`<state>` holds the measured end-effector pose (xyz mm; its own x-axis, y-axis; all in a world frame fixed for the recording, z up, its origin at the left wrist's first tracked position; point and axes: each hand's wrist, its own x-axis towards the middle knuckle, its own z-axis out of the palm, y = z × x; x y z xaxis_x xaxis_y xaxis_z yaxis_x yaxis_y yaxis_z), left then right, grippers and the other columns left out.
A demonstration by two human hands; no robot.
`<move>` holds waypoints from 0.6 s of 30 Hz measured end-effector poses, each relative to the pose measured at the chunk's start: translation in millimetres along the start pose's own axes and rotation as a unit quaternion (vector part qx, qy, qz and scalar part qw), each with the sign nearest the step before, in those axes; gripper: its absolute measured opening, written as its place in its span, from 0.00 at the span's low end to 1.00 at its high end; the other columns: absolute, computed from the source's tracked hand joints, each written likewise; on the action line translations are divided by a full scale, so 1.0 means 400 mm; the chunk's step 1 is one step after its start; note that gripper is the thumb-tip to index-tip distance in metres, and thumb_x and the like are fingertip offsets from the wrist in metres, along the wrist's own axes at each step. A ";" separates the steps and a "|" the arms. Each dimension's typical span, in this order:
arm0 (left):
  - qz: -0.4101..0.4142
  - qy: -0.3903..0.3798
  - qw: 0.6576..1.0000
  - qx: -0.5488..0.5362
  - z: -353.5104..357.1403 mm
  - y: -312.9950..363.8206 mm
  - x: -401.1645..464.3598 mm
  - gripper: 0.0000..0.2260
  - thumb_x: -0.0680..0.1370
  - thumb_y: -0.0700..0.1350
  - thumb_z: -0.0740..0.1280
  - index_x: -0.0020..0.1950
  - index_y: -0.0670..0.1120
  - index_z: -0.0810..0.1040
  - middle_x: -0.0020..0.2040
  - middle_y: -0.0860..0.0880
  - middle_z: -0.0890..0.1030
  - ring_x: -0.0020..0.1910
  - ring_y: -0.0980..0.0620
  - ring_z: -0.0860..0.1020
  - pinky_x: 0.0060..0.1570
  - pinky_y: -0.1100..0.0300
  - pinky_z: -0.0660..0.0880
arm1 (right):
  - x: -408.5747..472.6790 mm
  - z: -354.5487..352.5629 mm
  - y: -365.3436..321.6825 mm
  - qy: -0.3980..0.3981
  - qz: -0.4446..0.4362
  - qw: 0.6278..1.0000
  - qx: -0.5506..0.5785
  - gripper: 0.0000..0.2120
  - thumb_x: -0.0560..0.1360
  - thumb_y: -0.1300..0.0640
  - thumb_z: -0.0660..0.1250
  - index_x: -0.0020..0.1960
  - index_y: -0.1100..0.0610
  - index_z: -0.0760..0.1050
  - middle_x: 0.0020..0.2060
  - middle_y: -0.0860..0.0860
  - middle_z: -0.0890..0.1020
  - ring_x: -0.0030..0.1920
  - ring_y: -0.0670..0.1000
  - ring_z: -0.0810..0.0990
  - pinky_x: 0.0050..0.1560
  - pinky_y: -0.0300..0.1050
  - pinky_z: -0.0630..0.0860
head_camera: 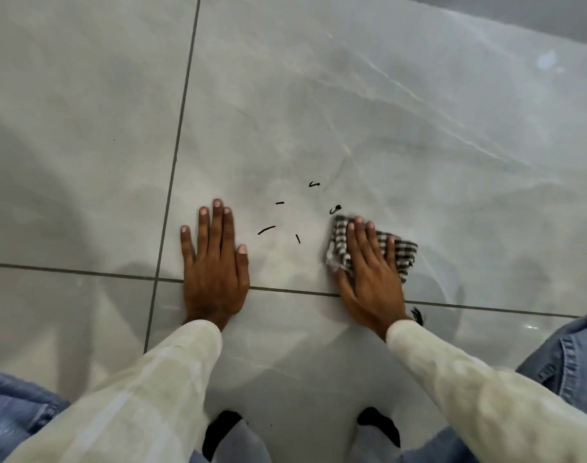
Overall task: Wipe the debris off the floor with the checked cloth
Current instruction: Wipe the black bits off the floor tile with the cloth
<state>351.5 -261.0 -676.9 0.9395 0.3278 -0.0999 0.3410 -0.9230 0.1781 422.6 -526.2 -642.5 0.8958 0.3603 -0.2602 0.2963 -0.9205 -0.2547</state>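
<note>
Right hand [369, 272] lay flat, fingers spread, pressing the checked cloth [374, 250] onto the floor [352, 111]; no pinch on it, only palm weight; left hand [215, 259] open and empty, flat on the tile as a brace; debris [266, 230], thin dark scraps, lay scattered between the two hands, just left of the cloth's leading edge; right hand plainly nearer; a leftward sweep likely needed; grout line [285, 290] crossed under both palms.

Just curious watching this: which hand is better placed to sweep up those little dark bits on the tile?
The right hand. It already presses the checked cloth flat on the floor, just right of the dark debris. The left hand lies bare on the tile, holding nothing.
</note>
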 end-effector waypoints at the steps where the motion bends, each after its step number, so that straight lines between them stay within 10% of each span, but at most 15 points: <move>1: 0.000 0.003 1.000 0.002 0.002 -0.001 0.000 0.31 0.86 0.50 0.50 0.89 0.43 0.47 0.90 0.45 0.49 0.90 0.43 0.49 0.86 0.36 0.49 | 0.043 0.002 -0.022 0.022 0.035 0.999 0.010 0.36 0.84 0.43 0.56 0.87 0.58 0.53 0.87 0.54 0.54 0.88 0.56 0.50 0.86 0.66 0.47; 5: 0.001 0.006 1.000 0.010 0.006 -0.002 0.001 0.32 0.86 0.51 0.49 0.89 0.43 0.47 0.90 0.45 0.48 0.90 0.43 0.49 0.86 0.36 0.49 | 0.124 0.027 -0.114 0.063 0.084 0.994 0.016 0.36 0.84 0.43 0.56 0.87 0.57 0.54 0.87 0.54 0.55 0.88 0.56 0.51 0.86 0.66 0.46; 10: 0.004 0.002 1.000 0.009 0.000 0.000 0.001 0.31 0.86 0.50 0.50 0.89 0.43 0.47 0.90 0.45 0.48 0.90 0.43 0.49 0.86 0.36 0.49 | 0.005 0.017 -0.026 -0.003 -0.098 0.995 -0.032 0.36 0.84 0.39 0.56 0.87 0.54 0.54 0.87 0.50 0.55 0.87 0.51 0.51 0.85 0.65 0.53; 18: 0.004 0.015 1.000 0.023 -0.006 0.006 -0.002 0.30 0.87 0.51 0.47 0.88 0.42 0.50 0.90 0.43 0.51 0.89 0.43 0.51 0.86 0.36 0.51 | 0.279 -0.033 -0.099 0.048 0.046 0.998 0.001 0.35 0.86 0.40 0.55 0.87 0.56 0.52 0.88 0.52 0.54 0.88 0.54 0.51 0.86 0.63 0.44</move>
<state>351.7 -262.8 -674.0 0.9433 0.3249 -0.0685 0.3313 -0.9341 0.1327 515.4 -451.5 -649.3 0.9468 0.2587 -0.1914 0.2114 -0.9484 -0.2364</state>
